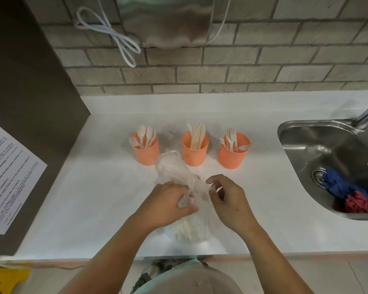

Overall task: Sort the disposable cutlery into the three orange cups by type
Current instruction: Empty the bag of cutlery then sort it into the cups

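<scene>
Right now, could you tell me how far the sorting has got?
Spoons stand in the left cup, knives in the middle cup, forks in the right cup. Left hand grips the clear bag; right hand is at its edge. Cutlery inside is unsorted.

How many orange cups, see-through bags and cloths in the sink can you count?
Orange cups: 3
Clear bag: 1
Cloths, one blue, one red: 2
Total: 6
</scene>
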Demonstrator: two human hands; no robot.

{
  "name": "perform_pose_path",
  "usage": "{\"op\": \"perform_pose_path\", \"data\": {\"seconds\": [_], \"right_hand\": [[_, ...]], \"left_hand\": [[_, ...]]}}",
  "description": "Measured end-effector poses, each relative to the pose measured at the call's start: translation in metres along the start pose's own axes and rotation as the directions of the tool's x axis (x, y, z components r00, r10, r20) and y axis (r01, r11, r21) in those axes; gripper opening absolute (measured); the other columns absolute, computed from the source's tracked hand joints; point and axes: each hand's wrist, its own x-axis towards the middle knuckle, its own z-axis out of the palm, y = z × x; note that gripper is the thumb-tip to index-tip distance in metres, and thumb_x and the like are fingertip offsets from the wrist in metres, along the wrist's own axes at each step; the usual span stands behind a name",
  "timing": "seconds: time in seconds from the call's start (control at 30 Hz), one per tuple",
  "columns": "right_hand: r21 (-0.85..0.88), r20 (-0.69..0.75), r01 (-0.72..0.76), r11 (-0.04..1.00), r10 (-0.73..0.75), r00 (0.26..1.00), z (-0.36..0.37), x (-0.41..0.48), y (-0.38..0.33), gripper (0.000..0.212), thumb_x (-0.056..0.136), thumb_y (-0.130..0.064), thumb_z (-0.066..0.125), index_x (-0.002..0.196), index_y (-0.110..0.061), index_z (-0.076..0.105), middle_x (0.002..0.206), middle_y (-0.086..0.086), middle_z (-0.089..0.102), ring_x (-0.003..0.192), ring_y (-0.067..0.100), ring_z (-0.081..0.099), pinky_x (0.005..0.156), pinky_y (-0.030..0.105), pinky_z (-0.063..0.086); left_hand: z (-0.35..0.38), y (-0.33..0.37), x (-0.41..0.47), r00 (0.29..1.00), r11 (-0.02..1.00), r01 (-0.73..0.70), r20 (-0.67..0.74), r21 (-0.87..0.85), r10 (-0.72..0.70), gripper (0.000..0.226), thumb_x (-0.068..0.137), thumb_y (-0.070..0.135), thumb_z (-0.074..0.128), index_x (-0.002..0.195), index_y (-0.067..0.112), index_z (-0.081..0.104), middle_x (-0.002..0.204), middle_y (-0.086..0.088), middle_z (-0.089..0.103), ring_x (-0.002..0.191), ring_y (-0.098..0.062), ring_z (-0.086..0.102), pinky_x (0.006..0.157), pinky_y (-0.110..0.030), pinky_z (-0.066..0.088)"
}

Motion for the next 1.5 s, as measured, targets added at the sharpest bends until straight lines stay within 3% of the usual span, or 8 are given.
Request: {"op": "perform_pose_path", "data": {"seconds": [0.4,0.6,0.8,1.03,1.17,1.27,1.4,1.5], "right_hand": [[0.322,-0.229,-0.181,0.929,0.262,0.937,-0.006,0.02,0.004,0.022,0.093,0.0,0.058,0.087,-0.02,0.067,0.075,-0.001,0.065,0.056,0.02,0.063,0.061,0.038,0.054],[0.132,-0.122,-0.205,0.97,0.221,0.968,-0.007,0.022,0.009,0.012,0.09,-0.019,0.07,0.098,-0.026,0.065,0.095,0.0,0.061,0.078,0.019,0.06,0.072,0.032,0.05],[-0.211,-0.021,0.171,0.962,-0.179,0.984,-0.003,0.024,0.0,0.052,0.087,-0.023,0.074,0.133,-0.038,0.054,0.125,-0.001,0.038,0.118,0.018,0.043,0.101,0.03,0.04],[-0.355,0.089,0.313,0.881,-0.302,0.949,0.015,0.047,0.001,0.037,0.089,0.005,0.053,0.115,-0.017,0.068,0.103,0.003,0.06,0.084,0.021,0.061,0.073,0.032,0.051],[0.109,-0.096,-0.087,0.99,0.098,0.991,0.016,0.053,-0.001,0.03,0.09,0.003,0.046,0.083,-0.013,0.07,0.077,-0.005,0.061,0.071,0.012,0.053,0.069,0.022,0.041],[0.532,0.103,-0.484,0.695,0.514,0.852,0.018,0.054,-0.003,0.02,0.084,-0.002,0.04,0.077,-0.004,0.059,0.062,0.005,0.047,0.057,0.02,0.041,0.059,0.032,0.034],[0.48,0.226,-0.598,0.642,0.568,0.791,0.021,0.054,-0.004,0.012,0.084,-0.013,0.047,0.072,-0.01,0.05,0.065,0.004,0.042,0.058,0.021,0.04,0.062,0.036,0.035],[0.14,0.127,-0.33,0.933,0.314,0.941,0.022,0.05,-0.005,0.013,0.092,-0.031,0.057,0.094,-0.019,0.06,0.096,-0.003,0.054,0.09,0.019,0.05,0.078,0.034,0.038]], "left_hand": [[-0.018,-0.004,-0.041,0.827,0.845,-0.532,-0.249,-0.057,0.504,0.019,0.082,0.024,0.089,0.097,0.033,0.082,0.088,0.016,0.058,0.088,-0.004,0.051,0.069,-0.026,0.048],[-0.029,-0.006,-0.051,0.941,0.868,-0.333,-0.184,-0.369,0.283,0.029,0.099,0.05,0.062,0.096,0.031,0.083,0.096,0.013,0.072,0.094,-0.015,0.069,0.082,-0.033,0.054],[-0.023,-0.013,-0.012,0.893,0.997,0.063,-0.448,0.038,-0.039,0.034,0.089,0.044,0.077,0.12,0.036,0.068,0.128,0.011,0.041,0.118,-0.009,0.04,0.094,-0.02,0.042],[-0.013,-0.028,0.034,0.969,0.919,0.131,-0.245,0.371,-0.039,0.03,0.097,0.02,0.063,0.127,0.021,0.069,0.112,-0.002,0.067,0.1,-0.024,0.063,0.08,-0.035,0.054],[-0.02,-0.035,0.03,0.942,0.983,0.129,-0.296,-0.128,-0.162,0.014,0.101,0.022,0.064,0.104,0.023,0.077,0.093,0.007,0.075,0.083,-0.007,0.067,0.074,-0.023,0.052],[-0.025,-0.034,0.03,0.925,0.772,0.194,-0.15,-0.606,-0.35,0.008,0.1,0.024,0.069,0.107,0.027,0.072,0.091,0.003,0.076,0.081,-0.004,0.068,0.072,-0.017,0.047],[-0.017,-0.032,0.035,0.843,0.321,0.332,0.127,-0.887,-0.522,0.012,0.103,0.018,0.063,0.11,0.017,0.073,0.112,-0.01,0.077,0.091,-0.019,0.07,0.08,-0.029,0.055],[-0.013,-0.031,0.036,0.862,0.279,0.332,0.17,-0.901,-0.478,0.018,0.103,0.021,0.063,0.109,0.01,0.077,0.114,-0.015,0.077,0.093,-0.02,0.074,0.089,-0.032,0.057]]}}
